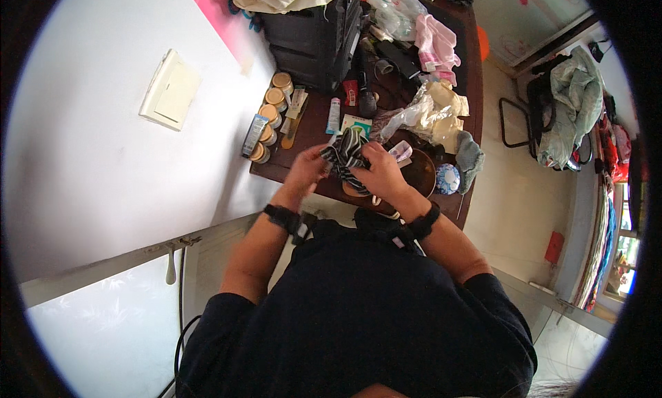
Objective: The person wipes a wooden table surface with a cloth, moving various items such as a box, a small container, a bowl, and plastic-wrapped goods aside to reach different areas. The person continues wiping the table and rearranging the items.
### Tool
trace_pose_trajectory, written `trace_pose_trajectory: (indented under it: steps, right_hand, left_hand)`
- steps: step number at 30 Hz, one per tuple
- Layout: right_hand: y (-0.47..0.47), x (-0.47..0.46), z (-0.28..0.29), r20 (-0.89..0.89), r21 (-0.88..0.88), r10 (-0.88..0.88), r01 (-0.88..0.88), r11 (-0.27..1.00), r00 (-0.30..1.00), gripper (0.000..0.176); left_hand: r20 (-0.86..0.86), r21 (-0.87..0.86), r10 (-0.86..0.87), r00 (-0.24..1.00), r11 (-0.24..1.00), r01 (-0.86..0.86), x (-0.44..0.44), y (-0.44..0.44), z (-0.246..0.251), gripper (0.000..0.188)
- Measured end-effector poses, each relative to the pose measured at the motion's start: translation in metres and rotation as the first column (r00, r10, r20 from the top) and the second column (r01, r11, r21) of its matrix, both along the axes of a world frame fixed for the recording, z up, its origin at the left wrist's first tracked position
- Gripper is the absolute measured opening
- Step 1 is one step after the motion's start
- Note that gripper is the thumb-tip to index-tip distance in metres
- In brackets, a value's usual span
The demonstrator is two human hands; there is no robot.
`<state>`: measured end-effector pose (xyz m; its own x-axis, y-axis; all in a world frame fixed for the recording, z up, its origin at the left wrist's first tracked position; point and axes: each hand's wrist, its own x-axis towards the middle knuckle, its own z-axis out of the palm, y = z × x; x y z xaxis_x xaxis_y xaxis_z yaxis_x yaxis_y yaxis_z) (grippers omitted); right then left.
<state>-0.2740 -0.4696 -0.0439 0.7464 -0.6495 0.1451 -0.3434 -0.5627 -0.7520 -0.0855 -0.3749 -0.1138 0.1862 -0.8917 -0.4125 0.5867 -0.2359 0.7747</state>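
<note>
A bunched black cloth with pale stripes (347,152) is between my two hands over the near edge of the dark wooden table (297,165). My right hand (384,171) grips its right side, with the thumb and fingers pressed into the folds. At its left edge, my left hand (306,169) pinches the fabric; these fingers are slightly blurred. Just beyond the cloth lies a green and white packet (358,123), partly covered by it. A blue and white tube (333,116) rests farther back to the left.
Several jars with tan lids (269,111) line the wall side, beside a wooden spatula-like stick (290,132). A black case (305,46) stands behind. Rightward are crumpled plastic packaging (439,113), a pink cloth (437,44), a brown round tray (425,173) and a blue patterned round object (447,178).
</note>
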Motion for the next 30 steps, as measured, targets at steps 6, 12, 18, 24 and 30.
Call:
trace_pose_trajectory:
  steps: [6,12,18,24,30]
  right_hand:
    - [-0.025,0.041,0.004,-0.004,-0.056,-0.124,0.123,0.991,0.992,0.034]
    - [0.016,0.047,0.001,0.053,-0.052,0.132,-0.130,0.990,0.990,0.034]
    - [-0.022,0.043,0.001,0.083,-0.026,-0.111,0.114,0.993,0.990,0.035]
    - [-0.013,0.038,0.010,0.131,0.541,-0.318,0.201,0.817,0.939,0.025]
    - [0.015,0.014,0.009,0.190,0.640,-0.089,-0.054,0.767,0.978,0.028]
  left_hand:
    - [-0.147,-0.073,0.032,0.989,0.996,-0.043,-0.031,0.020,0.027,0.013]
    - [0.276,-0.291,0.224,0.935,0.946,-0.141,-0.012,0.018,0.028,0.019]
    - [0.088,-0.078,-0.003,0.996,0.997,0.010,-0.015,0.030,0.050,0.029]
    - [-0.053,-0.369,0.125,0.991,0.920,-0.135,-0.020,0.009,0.072,0.042]
    - [0.182,-0.278,0.184,0.966,0.952,-0.129,-0.017,-0.004,0.009,0.033]
